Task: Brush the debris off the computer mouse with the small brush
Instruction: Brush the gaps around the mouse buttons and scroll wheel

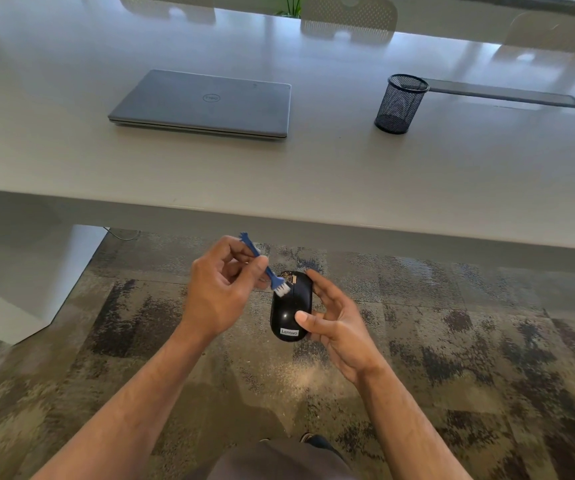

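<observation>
A glossy black computer mouse (289,306) with a Lenovo label is held in the air below the table's front edge, above the carpet. My right hand (334,323) grips it from the right side, thumb on its top. Brownish debris lies around the scroll wheel at the mouse's far end. My left hand (220,289) pinches a small blue brush (262,263) by its handle. The brush's white bristles rest on the mouse's upper left, just beside the debris.
A closed grey laptop (206,103) lies on the pale table (313,174). A black mesh pen cup (400,103) stands to its right, next to a dark cable slot (507,95). Patterned carpet (452,323) spreads under my hands. A table leg (19,282) stands at left.
</observation>
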The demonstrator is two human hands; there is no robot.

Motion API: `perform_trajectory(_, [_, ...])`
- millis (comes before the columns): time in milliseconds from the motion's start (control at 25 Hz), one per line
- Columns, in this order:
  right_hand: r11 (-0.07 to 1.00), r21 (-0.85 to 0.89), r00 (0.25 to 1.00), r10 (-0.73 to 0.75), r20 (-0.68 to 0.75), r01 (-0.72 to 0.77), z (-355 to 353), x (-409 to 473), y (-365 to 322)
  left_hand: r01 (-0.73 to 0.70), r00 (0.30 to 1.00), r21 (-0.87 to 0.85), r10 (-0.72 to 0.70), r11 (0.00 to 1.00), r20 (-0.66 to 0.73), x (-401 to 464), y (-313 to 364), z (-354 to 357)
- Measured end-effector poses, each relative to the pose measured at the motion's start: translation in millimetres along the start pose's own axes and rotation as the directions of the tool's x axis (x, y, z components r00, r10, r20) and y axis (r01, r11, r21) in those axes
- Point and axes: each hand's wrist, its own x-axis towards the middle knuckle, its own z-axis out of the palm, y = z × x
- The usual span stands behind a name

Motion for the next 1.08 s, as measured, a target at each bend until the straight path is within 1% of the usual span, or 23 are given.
perform_trajectory(120, [1.0, 0.001, 1.0, -0.008, 0.009, 0.008, 1.7, 2.8, 0.8, -0.005, 0.993, -0.027, 0.008, 1.0, 0.121, -0.3, 2.1, 8.2])
perform_trajectory(200, [1.0, 0.004, 1.0, -0.01, 0.011, 0.01, 2.1, 4.2, 1.6, 0.001, 0.988, 0.011, -0.002, 1.0, 0.152, 0.0, -1.6, 10.6])
perform_trajectory(280, [1.0, 0.002, 1.0, -0.012, 0.013, 0.012, 1.1, 4.7, 3.1, 0.01, 0.992, 0.067, -0.018, 0.998, 0.126, 2.3, -4.9, 10.4])
perform_trajectory(440, [1.0, -0.011, 1.0, 0.001, 0.005, -0.001, -1.3, 5.3, 7.0, 0.038, 0.999, 0.22, -0.036, 0.975, -0.014, 13.6, -8.8, 5.8])
perform_trajectory(520, [1.0, -0.012, 1.0, 0.002, 0.005, -0.002, -2.3, 5.7, 7.8, 0.059, 0.997, 0.269, -0.043, 0.961, -0.065, 17.9, -10.2, 0.8])
perform_trajectory(600, [1.0, -0.006, 1.0, -0.003, 0.004, 0.003, -4.1, 7.1, 6.8, 0.086, 0.994, 0.254, -0.067, 0.963, -0.085, 19.5, -11.1, -5.0])
perform_trajectory(720, [1.0, 0.006, 1.0, -0.004, -0.007, 0.004, -5.7, 8.8, 3.8, 0.1, 0.993, 0.117, -0.092, 0.988, -0.079, 19.1, -8.9, -11.2])
perform_trajectory(800, [1.0, -0.001, 1.0, -0.004, -0.014, 0.004, -5.1, 9.2, 2.4, 0.095, 0.995, 0.024, -0.094, 0.995, -0.031, 19.6, -4.6, -11.3])
perform_trajectory(880, [1.0, -0.019, 1.0, -0.008, -0.015, 0.008, -3.5, 8.6, 1.8, 0.085, 0.995, -0.024, -0.083, 0.996, 0.053, 21.3, -1.6, -7.4])
perform_trajectory(960, [0.999, -0.031, 1.0, -0.013, -0.011, 0.012, -2.3, 7.5, 1.3, 0.08, 0.992, -0.001, -0.08, 0.997, 0.095, 23.8, -2.2, -2.8])
perform_trajectory(1080, [1.0, -0.013, 1.0, -0.017, -0.001, 0.017, -2.9, 4.2, 1.3, 0.092, 0.991, 0.117, -0.102, 0.989, 0.09, 30.4, -6.3, 0.7])
